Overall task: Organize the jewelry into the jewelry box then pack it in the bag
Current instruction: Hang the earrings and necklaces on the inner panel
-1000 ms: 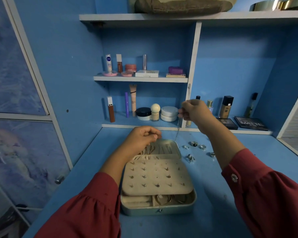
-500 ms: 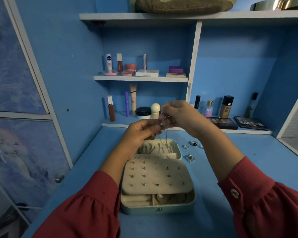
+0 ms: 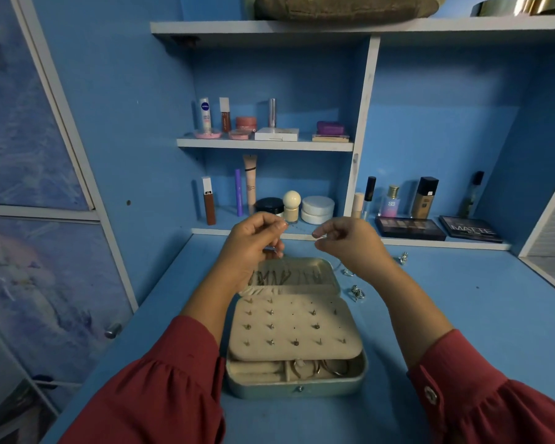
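Blue bench [image 3: 462,315]: my fingers [image 3: 281,224] pinch a thin chain; I should keep it taut, lowering it onto the box [image 3: 297,344] hooks.

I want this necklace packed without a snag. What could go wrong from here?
The thin chain stretched between the left hand and right hand hangs over the open jewelry box; it may catch on the lid's hooks. The right forearm could sweep the loose rings off the table.

Both hands hover above the open jewelry box [image 3: 297,334] on the blue surface [image 3: 462,315]; the left hand [image 3: 253,241] and right hand [image 3: 346,243] each pinch something thin, rings [image 3: 357,291] lying beside.
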Demonstrator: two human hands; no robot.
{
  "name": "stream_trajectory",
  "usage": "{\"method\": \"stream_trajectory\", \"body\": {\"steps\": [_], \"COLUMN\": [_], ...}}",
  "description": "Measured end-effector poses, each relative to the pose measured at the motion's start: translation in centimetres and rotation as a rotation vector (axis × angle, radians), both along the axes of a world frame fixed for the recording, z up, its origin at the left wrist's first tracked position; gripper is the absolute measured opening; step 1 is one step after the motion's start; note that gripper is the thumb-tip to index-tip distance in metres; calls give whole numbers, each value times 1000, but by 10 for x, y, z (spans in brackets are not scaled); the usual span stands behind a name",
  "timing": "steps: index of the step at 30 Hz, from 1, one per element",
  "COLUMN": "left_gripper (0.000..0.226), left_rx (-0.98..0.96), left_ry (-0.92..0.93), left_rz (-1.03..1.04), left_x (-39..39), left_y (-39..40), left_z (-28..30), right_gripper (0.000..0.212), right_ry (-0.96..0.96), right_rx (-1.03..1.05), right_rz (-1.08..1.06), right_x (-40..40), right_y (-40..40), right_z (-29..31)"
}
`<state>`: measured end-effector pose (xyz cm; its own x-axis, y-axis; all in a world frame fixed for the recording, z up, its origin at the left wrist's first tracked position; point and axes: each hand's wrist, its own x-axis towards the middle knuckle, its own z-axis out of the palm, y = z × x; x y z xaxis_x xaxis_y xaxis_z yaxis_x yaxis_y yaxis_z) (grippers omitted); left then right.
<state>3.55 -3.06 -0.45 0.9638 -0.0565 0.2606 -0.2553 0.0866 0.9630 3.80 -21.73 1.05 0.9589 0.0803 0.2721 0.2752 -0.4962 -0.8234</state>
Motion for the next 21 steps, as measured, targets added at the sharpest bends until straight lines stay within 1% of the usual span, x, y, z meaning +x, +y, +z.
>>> {"method": "stream_trajectory", "body": {"steps": [4, 7, 9, 12, 14, 16, 18, 21], "left_gripper": [9, 10, 9, 7, 6, 6, 8, 12], "left_rx": [-102, -161, -156, -125, -119, -85, 1, 144], "left_ry": [-38, -63, -64, -42, -17, 18, 58, 112], "left_rz": [85, 169, 213, 252, 270, 309, 335, 300], "left_x": [0, 3, 4, 5, 5, 6, 8, 8], "left_y": [11, 19, 23, 25, 25, 27, 29, 26], "left_z": [6, 7, 6, 3, 2, 1, -1, -4], "right_gripper": [9, 7, 13, 23, 22, 16, 10, 11], "right_ry": [-18, 11, 68, 187, 273, 324, 303, 201], "right_rx": [7, 32, 77, 286, 439, 558, 669, 857], "right_rz": [-159, -208, -219, -146, -50, 28, 78, 100], "right_x": [4, 4, 4, 4, 2, 0, -1, 0], "right_y": [-12, -23, -29, -37, -43, -51, -57, -59], "right_z": [-11, -10, -9, -7, -6, -6, -6, -4]}}
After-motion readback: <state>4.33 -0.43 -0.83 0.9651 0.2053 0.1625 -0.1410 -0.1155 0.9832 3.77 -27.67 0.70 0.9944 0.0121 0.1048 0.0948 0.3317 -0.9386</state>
